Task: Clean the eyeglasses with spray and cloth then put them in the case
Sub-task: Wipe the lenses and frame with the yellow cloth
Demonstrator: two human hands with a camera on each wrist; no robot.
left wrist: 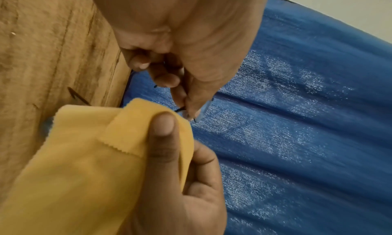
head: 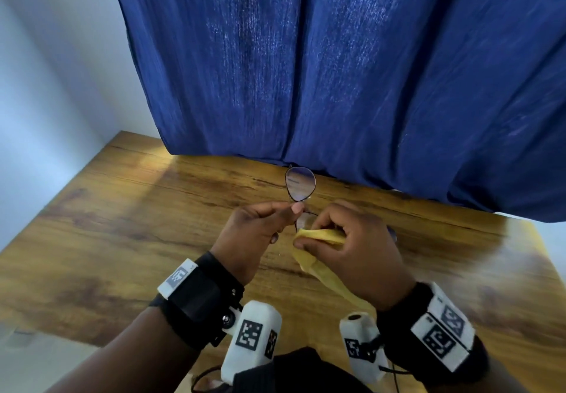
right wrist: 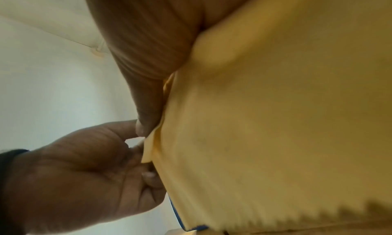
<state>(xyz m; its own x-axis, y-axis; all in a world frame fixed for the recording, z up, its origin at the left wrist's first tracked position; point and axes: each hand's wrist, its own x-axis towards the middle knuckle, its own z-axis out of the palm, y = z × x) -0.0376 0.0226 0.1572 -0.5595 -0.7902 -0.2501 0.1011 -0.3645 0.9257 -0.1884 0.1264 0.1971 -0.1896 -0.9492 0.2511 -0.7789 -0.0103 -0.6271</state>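
Thin dark-framed eyeglasses (head: 300,184) are held above the wooden table (head: 122,224), one lens pointing away from me toward the curtain. My left hand (head: 292,212) pinches the frame near the bridge between thumb and fingertips. My right hand (head: 311,235) grips a yellow cloth (head: 324,273) folded over the near lens, and the cloth's tail hangs down toward my wrist. In the left wrist view the left hand (left wrist: 186,108) pinches the frame (left wrist: 202,111) above the cloth (left wrist: 84,154). The cloth (right wrist: 265,121) fills most of the right wrist view. No spray or case is in view.
A blue curtain (head: 337,71) hangs over the table's far edge, just behind the glasses. A pale wall (head: 46,86) borders the left side. Something small and blue-grey (head: 392,234) peeks out behind my right hand; I cannot tell what it is.
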